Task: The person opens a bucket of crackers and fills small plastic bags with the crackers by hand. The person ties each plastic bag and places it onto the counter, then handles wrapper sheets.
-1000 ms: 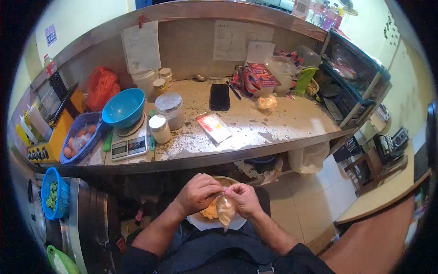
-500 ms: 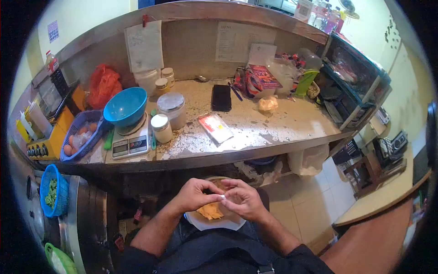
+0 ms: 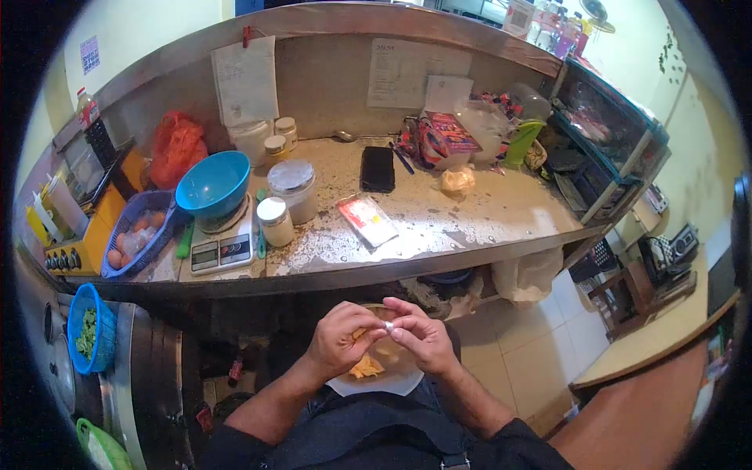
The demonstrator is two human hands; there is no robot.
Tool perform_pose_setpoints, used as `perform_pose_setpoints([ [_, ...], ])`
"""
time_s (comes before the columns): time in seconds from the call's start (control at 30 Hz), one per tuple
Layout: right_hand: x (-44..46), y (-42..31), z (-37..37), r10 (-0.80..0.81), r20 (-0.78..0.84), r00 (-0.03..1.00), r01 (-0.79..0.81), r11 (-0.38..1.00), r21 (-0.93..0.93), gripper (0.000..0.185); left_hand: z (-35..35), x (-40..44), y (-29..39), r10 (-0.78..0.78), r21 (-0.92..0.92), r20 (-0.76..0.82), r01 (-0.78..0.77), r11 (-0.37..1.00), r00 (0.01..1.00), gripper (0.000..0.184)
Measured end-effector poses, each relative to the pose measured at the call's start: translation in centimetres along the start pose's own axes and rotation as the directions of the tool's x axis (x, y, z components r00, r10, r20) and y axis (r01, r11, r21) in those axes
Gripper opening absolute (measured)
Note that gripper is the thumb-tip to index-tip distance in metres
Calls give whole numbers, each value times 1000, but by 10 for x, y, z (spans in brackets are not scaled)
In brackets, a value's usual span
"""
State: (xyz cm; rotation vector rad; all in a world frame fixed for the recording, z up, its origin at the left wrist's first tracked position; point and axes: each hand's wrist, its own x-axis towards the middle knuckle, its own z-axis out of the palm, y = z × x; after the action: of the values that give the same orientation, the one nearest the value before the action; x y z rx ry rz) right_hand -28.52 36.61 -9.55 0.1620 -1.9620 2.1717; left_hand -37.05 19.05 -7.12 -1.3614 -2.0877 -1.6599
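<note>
Over a pale bowl [image 3: 395,381] on the lap, my left hand [image 3: 345,335] and my right hand [image 3: 423,337] meet fingertip to fingertip. Both pinch a small whitish piece of plastic [image 3: 388,325], apparently the top of a clear bag. The bag's body is hard to make out against the bowl. Orange-yellow food [image 3: 366,366] lies inside the bowl, below my left hand.
On the counter [image 3: 313,270] ahead stand a blue bowl [image 3: 213,186] on a scale [image 3: 222,253], lidded jars [image 3: 274,222], a phone [image 3: 377,169], a packet [image 3: 366,220] and a small filled bag [image 3: 457,181]. A blue basket of greens [image 3: 92,329] is at left.
The filled bag that hung between my hands a second ago no longer shows clearly. My fingers have shifted their pinch, and my right fingers have spread and closed in again.
</note>
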Motion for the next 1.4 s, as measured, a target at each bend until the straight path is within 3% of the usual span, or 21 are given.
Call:
perform_pose_setpoints([
  [0.13,-2,-3,1,-24,-2,1000,23,989,-144,14,0,-7,-2,-167,-124,68,174,977,984,11],
  [0.3,-6,-5,9,-55,-44,997,42,962,-269,14,-9,-7,-9,-121,-147,154,144,979,981,11],
  [0.43,-8,-2,11,-31,-75,997,12,969,-245,15,-10,-6,-10,-135,-139,208,166,976,969,11],
  [0.6,-6,-13,12,-25,-62,998,3,947,-321,15,-6,-6,-13,-128,-132,148,148,980,981,10],
  [0.83,-6,-5,4,51,51,997,-45,992,-116,14,-6,-10,-1,-154,-212,116,176,961,981,11],
  [1.0,-10,3,6,122,130,984,-130,990,60,11,-18,-12,-13,-198,-348,340,319,882,919,8],
  [1.13,-11,-2,9,119,153,981,-124,992,25,12,-19,-14,-15,-195,-415,429,384,825,882,7],
  [1.4,-14,-2,16,132,92,987,-139,988,67,13,-14,-20,-23,-109,-428,421,302,852,901,12],
])
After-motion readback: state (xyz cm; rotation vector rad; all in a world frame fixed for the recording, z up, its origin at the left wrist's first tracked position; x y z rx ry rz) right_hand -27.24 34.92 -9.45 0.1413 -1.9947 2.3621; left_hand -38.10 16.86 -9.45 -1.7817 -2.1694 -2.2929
